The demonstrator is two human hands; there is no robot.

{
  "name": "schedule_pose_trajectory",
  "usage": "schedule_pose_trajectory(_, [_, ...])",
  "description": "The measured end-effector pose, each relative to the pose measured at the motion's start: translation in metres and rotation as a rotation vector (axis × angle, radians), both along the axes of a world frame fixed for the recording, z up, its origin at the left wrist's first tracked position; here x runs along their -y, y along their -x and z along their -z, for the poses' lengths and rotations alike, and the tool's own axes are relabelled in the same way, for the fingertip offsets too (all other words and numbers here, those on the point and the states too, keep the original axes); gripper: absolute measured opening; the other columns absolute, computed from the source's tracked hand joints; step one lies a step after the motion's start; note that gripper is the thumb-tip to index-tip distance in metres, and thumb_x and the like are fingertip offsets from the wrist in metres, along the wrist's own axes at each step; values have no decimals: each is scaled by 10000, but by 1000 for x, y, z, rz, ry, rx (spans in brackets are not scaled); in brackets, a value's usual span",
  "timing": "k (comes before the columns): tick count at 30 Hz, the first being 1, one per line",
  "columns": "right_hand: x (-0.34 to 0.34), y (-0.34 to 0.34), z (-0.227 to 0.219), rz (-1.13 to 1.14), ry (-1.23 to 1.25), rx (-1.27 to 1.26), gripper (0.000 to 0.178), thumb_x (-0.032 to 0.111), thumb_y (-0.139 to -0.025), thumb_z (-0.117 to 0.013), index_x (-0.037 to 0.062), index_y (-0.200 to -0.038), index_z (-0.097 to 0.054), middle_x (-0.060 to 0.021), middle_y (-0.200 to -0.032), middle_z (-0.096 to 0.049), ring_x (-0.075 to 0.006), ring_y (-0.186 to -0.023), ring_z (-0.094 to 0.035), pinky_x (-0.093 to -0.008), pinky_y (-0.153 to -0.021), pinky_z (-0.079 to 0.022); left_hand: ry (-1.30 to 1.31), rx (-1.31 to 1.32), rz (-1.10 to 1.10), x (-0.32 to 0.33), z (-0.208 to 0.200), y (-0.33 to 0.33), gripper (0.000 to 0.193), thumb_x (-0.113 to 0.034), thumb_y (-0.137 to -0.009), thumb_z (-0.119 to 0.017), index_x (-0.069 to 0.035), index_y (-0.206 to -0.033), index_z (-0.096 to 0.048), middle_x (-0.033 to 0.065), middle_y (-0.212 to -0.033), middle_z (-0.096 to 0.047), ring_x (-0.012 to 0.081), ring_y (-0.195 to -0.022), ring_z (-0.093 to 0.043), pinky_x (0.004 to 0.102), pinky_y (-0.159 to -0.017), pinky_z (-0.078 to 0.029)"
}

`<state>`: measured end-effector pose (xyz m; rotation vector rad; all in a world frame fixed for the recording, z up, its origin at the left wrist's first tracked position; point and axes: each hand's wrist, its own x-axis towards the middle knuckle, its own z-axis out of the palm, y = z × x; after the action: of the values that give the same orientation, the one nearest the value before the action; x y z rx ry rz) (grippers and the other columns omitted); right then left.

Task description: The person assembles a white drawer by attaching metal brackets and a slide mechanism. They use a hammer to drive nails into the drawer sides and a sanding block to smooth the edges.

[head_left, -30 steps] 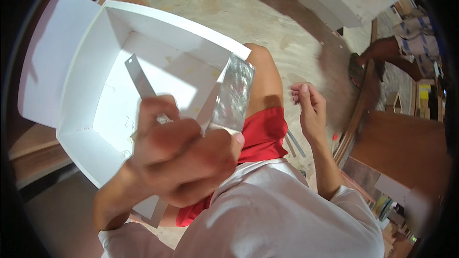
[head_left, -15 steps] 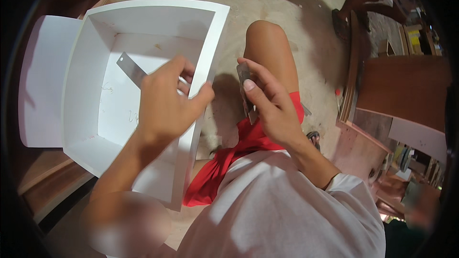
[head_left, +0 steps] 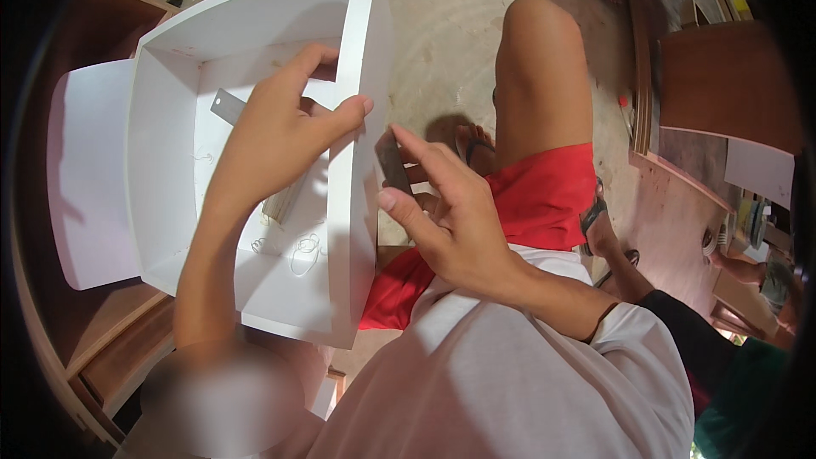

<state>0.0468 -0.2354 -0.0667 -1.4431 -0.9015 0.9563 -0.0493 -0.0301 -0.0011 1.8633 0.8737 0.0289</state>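
Observation:
A white open box (head_left: 344, 259) stands tilted toward me at left, its inside showing. My left hand (head_left: 276, 123) curls over its right wall, fingers on the inner side and thumb on the rim. Just outside that wall, my right hand (head_left: 450, 212) pinches a small flat dark-grey metal piece (head_left: 393, 161) between fingers and thumb, close to or touching the box's outer face; contact is unclear. In the box lies a long metal strip (head_left: 228, 105) with a hole at its far end, partly hidden behind my left hand and forearm. Pencil scribbles (head_left: 306, 253) mark the bottom.
A white panel (head_left: 89, 178) leans against brown wooden furniture (head_left: 102, 344) at far left. My bare knee (head_left: 544, 59) rises beyond my right hand. Brown boards (head_left: 722, 76) stand at the right. Another person's leg and sandalled foot (head_left: 599, 212) are close on the right.
My right hand has moved left with the metal piece, up to the box's outer wall. The left hand still grips the wall. My knee now appears farther right, and a person's leg shows at right.

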Motion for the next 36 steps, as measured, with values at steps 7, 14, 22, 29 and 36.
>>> schedule_pose_trajectory(7, [10, 8, -11, 141, 26, 84, 578, 38, -1004, -742, -1, -1527, -499, -121, -1275, -571, -184, -1111, -621, -299, -874, -616, 62, -91, 165, 3, -4, 17, 800, -189, -820, -798, 24, -1518, -469, 172, -1195, -707, 211, -819, -704, 341, -778, -556])
schedule_pose_trajectory(14, [16, 6, -8, 271, 25, -270, 299, 91, -1118, -523, -50, -1381, -528, -150, -1273, -646, -168, -1050, -655, -327, -905, -602, -220, -97, 154, 32, -4, 23, 810, -152, -752, -793, 41, -1479, -492, 196, -966, -751, 226, -664, -699, 354, -635, -553])
schedule_pose_trajectory(22, [25, 13, -19, 147, 152, 20, 449, 148, -1107, -576, -78, -1486, -491, -119, -1215, -661, -155, -998, -625, -318, -842, -536, -246, 10, 78, 16, 3, 11, 298, -176, -902, -740, 55, -1085, -697, 143, -849, -759, 129, -598, -672, 276, -583, -515])
schedule_pose_trajectory(29, [8, 30, -9, 105, 8, 314, 569, 213, -1124, -514, -93, -1591, -407, -210, -1073, -613, -341, -923, -628, -420, -877, -520, 131, 59, -9, 2, 1, 23, 294, -141, -984, -695, 37, -1217, -706, 94, -987, -767, 124, -756, -702, 263, -698, -562])
schedule_pose_trajectory(36, [-3, 43, -3, 185, -80, 276, 468, 184, -1098, -542, -137, -1438, -513, -307, -1153, -650, -451, -1067, -644, -485, -943, -515, 113, 36, 196, -3, -10, 42, 626, -161, -951, -788, 89, -1480, -563, 180, -1208, -716, 137, -929, -727, 277, -844, -586])
